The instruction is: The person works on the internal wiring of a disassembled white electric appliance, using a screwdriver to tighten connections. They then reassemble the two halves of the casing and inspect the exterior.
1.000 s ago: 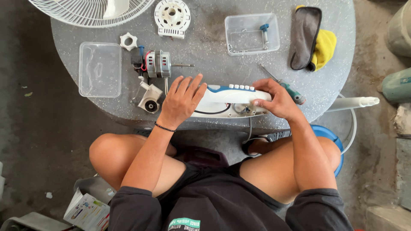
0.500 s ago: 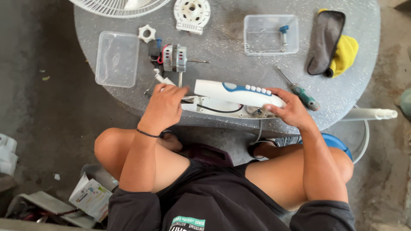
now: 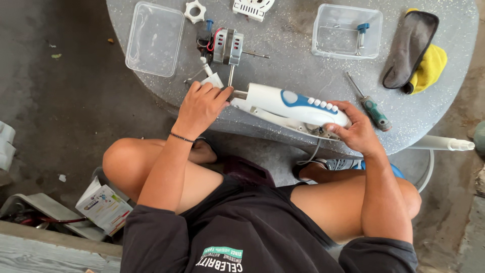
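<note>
The round grey table (image 3: 303, 65) carries everything, and my landmark is the white and blue fan housing (image 3: 290, 103) lying along its near edge; I judge that shell light, stiff and smooth, a plastic that could crack if levered, with loose wiring under its far end, so it is best held by the two ends rather than the button strip; beyond the housing's left end sits an empty clear tub (image 3: 154, 38), and beyond its right end a second tub (image 3: 346, 31) with a small part inside; past that lie grey and yellow cloths (image 3: 414, 53); the motor (image 3: 227, 46) rests just behind the housing's left end; a screwdriver (image 3: 368, 103) lies just right of it; my left hand (image 3: 201, 107) is curled over the housing's left end, fingers closed on the metal stub there, wrist straight; my right hand (image 3: 356, 130) grips its right end, thumb on top, forearm across my knee.
</note>
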